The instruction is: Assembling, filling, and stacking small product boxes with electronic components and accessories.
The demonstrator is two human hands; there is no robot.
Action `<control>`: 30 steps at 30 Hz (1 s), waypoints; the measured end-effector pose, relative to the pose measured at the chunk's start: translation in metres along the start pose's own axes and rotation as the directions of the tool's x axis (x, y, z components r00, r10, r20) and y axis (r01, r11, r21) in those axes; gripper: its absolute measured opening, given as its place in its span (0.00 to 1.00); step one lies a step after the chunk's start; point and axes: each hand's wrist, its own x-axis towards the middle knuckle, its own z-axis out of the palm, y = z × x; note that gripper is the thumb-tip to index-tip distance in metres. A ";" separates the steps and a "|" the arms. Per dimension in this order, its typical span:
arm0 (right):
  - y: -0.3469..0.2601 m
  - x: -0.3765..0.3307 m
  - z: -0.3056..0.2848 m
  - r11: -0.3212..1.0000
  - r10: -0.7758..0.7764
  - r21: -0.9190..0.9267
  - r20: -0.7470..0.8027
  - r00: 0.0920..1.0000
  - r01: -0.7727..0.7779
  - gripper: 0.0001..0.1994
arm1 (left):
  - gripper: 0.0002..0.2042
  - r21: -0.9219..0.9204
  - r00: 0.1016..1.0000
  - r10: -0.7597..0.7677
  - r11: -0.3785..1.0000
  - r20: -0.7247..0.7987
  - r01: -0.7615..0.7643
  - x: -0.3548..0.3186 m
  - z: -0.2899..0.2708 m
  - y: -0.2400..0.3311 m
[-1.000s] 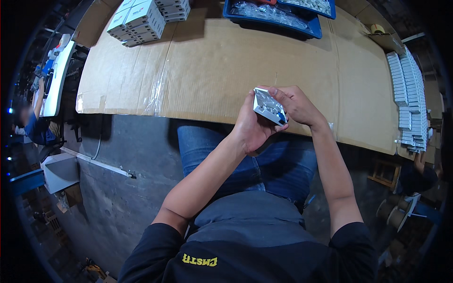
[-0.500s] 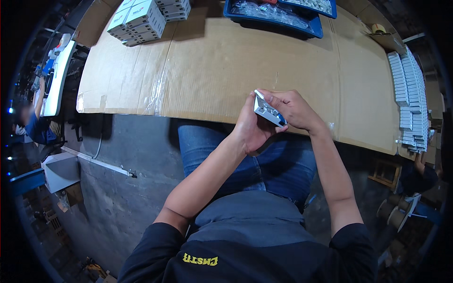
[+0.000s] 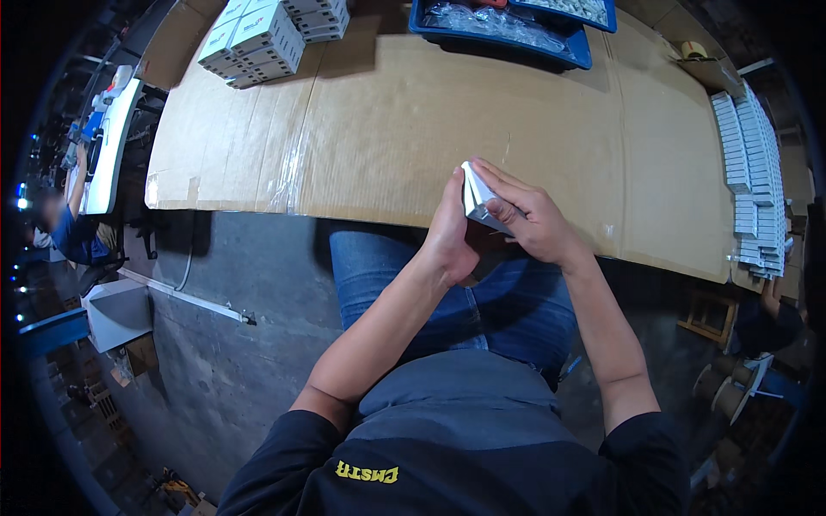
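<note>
Between my two hands, over the near edge of the cardboard-covered table, is a small white box (image 3: 474,199) held at a slant. My left hand (image 3: 450,230) wraps round its left side and underside. From the right, my right hand (image 3: 535,225) lies over its top, thumb bent against the end and fingers along the flap. A narrow dark gap shows at the near edge of the flap. Most of the box, along with whatever is inside, is hidden by my fingers.
Stacked white boxes (image 3: 258,45) stand at the back left of the cardboard-covered table (image 3: 404,129). Blue trays (image 3: 508,45) hold clear plastic bags and small pale parts. More slim white boxes (image 3: 750,185) are piled at the right. One person (image 3: 73,228) sits far left.
The box stood open with small pale parts and a blue piece showing; now its flap covers them. My right hand has shifted from the box's rim to over its top.
</note>
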 end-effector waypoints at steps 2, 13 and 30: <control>0.004 -0.003 0.003 0.947 -0.164 -0.284 -0.035 0.986 0.148 0.30 | 0.28 0.017 1.000 0.029 0.999 -0.001 -0.029 0.003 -0.005 0.000; 0.005 -0.009 0.012 0.883 -0.208 -0.436 -0.027 0.978 0.176 0.30 | 0.32 0.107 0.988 0.153 0.982 0.009 -0.153 0.002 -0.020 -0.009; 0.029 -0.033 0.018 0.833 0.385 0.521 -0.301 0.873 -0.188 0.28 | 0.21 0.443 0.938 0.271 0.830 0.215 -0.340 -0.011 -0.024 -0.003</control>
